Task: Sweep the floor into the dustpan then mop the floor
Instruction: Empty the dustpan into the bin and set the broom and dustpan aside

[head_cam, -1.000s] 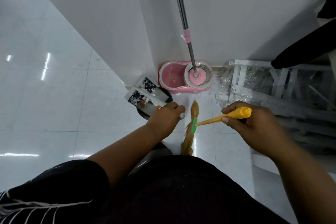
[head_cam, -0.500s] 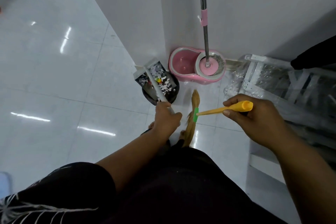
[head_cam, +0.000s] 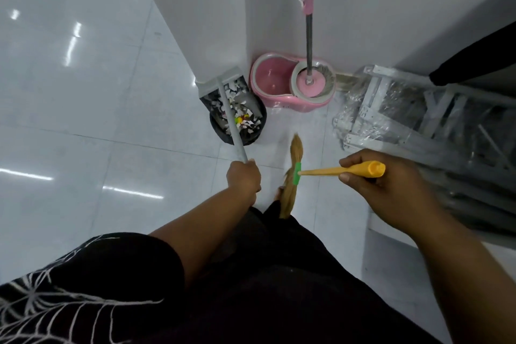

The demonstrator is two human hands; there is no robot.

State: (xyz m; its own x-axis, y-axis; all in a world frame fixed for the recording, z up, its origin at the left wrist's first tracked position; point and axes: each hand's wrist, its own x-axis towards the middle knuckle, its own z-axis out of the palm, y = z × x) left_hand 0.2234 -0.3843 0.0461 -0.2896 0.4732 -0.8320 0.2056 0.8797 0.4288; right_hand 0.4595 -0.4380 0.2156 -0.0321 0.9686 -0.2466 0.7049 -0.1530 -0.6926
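White paper scraps in dustpan

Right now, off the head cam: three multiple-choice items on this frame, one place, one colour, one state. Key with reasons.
1. Where does the mop head sit?
A. in the round basket of the pink bucket
B. flat on the floor tiles
C. on the plastic-wrapped frames

2. What colour is the handle of the broom in the right hand?
A. pink
B. yellow
C. grey

3. What state is the dustpan that the left hand holds by its pole?
A. empty
B. loaded with paper scraps
C. upside down on the floor

Key:
1 A, the mop shaft rises straight out of the bucket's basket by the wall.
2 B, a yellow handle runs from the hand to the green collar on the bristles.
3 B, white scraps and a few coloured bits fill the pan.
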